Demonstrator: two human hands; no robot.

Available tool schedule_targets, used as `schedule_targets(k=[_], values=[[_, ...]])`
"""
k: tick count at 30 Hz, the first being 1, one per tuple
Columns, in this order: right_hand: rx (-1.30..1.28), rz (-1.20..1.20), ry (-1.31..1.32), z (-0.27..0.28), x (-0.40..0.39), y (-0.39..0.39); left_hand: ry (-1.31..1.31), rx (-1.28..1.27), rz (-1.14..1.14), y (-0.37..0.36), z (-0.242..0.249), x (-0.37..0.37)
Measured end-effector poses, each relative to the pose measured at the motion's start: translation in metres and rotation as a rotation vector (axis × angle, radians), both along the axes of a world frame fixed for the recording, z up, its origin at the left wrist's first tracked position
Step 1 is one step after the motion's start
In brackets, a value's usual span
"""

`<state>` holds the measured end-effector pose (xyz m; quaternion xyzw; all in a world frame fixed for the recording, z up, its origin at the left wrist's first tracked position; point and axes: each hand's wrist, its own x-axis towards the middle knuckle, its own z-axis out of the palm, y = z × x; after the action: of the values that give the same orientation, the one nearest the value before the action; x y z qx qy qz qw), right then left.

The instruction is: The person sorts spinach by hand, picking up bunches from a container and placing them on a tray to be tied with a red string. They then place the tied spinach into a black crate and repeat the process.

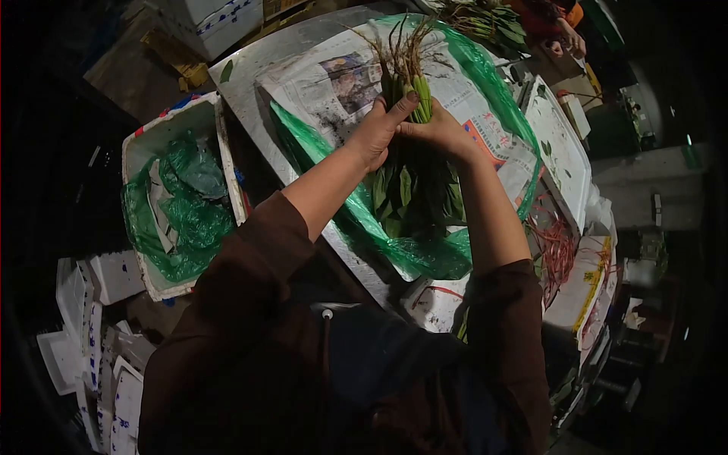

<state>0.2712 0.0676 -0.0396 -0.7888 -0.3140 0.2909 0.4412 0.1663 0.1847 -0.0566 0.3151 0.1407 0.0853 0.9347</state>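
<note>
Both my hands are wrapped round the stems of one bunch of leafy greens (413,186). Its brown roots point away from me and its dark leaves hang toward me. My left hand (375,133) grips the bunch from the left, its thumb across the pale stems. From the right, my right hand (440,130) holds the same stems, touching my left hand. Beneath the bunch lie newspaper sheets (326,83) on a green plastic bag (432,258), spread over a metal table (254,72).
A foam box (220,148) with green plastic stands at left. Foam pieces (125,402) are stacked at lower left. More greens (485,26) lie at the top, near another person's hand (570,38). Red ties (555,246) and a carton (580,292) are at right.
</note>
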Motion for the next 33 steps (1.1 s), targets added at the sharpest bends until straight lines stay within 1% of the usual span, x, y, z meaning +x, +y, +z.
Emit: schedule_targets(k=[1,2,3,4,5,6,7,8,10,11,12,13,14,15,16,19,23,27,30,31,32,33], values=[[0.108,-0.044,-0.072,0.016,-0.008,-0.002,-0.183,0.112,-0.021,-0.003,0.004,0.005],[0.115,-0.064,-0.077,0.025,-0.01,-0.006,-0.367,0.221,-0.042,-0.006,0.015,0.005],[0.249,-0.08,-0.093,0.033,-0.013,-0.011,-0.432,0.277,-0.088,-0.011,0.024,0.002],[0.381,-0.095,-0.109,0.041,-0.016,-0.017,-0.437,0.281,-0.108,-0.015,0.031,0.002],[0.389,-0.114,-0.114,0.048,-0.021,-0.025,-0.443,0.208,-0.175,-0.02,0.037,0.003],[0.392,-0.167,-0.202,0.056,-0.027,-0.034,-0.448,0.136,-0.242,-0.027,0.044,0.003],[0.396,-0.221,-0.291,0.065,-0.032,-0.043,-0.499,0.181,-0.251,-0.035,0.053,0.0],[0.404,-0.244,-0.295,0.077,-0.035,-0.052,-0.501,0.187,-0.276,-0.044,0.068,-0.006],[0.439,-0.208,-0.387,0.097,-0.04,-0.075,-0.537,0.133,-0.36,-0.064,0.099,-0.02],[0.34,-0.206,-0.54,0.103,-0.041,-0.091,-0.607,0.114,-0.404,-0.078,0.108,-0.025],[0.341,-0.255,-0.527,0.1,-0.053,-0.111,-0.77,0.587,-0.194,-0.088,0.095,-0.011],[0.312,-0.261,-0.583,0.098,-0.042,-0.126,-0.927,1.049,0.031,-0.101,0.081,0.004],[0.277,-0.269,-0.638,0.094,-0.035,-0.149,-0.707,0.561,-0.152,-0.122,0.094,0.001],[0.237,-0.275,-0.695,0.091,-0.025,-0.173,-0.702,0.551,-0.211,-0.146,0.09,-0.004],[0.194,-0.28,-0.752,0.088,-0.02,-0.202,-0.692,0.501,-0.32,-0.155,0.087,-0.002],[0.054,-0.257,-0.942,0.09,-0.026,-0.278,-0.675,0.358,-0.608,-0.193,0.086,0.005],[-0.137,-0.147,-1.197,0.107,-0.051,-0.373,-0.638,0.195,-0.916,-0.227,0.099,-0.001],[-0.334,0.02,-1.423,0.123,-0.108,-0.435,-0.563,0.04,-1.173,-0.267,0.113,-0.02],[-0.471,0.183,-1.586,0.136,-0.14,-0.446,-0.495,-0.069,-1.325,-0.297,0.12,-0.048],[-0.515,0.245,-1.64,0.141,-0.165,-0.436,-0.408,0.284,-1.135,-0.318,0.12,-0.073],[-0.559,0.31,-1.693,0.147,-0.193,-0.434,-0.372,0.609,-1.256,-0.316,0.104,-0.072],[-0.6,0.379,-1.745,0.151,-0.196,-0.433,-0.436,0.503,-1.152,-0.342,0.101,-0.1]])
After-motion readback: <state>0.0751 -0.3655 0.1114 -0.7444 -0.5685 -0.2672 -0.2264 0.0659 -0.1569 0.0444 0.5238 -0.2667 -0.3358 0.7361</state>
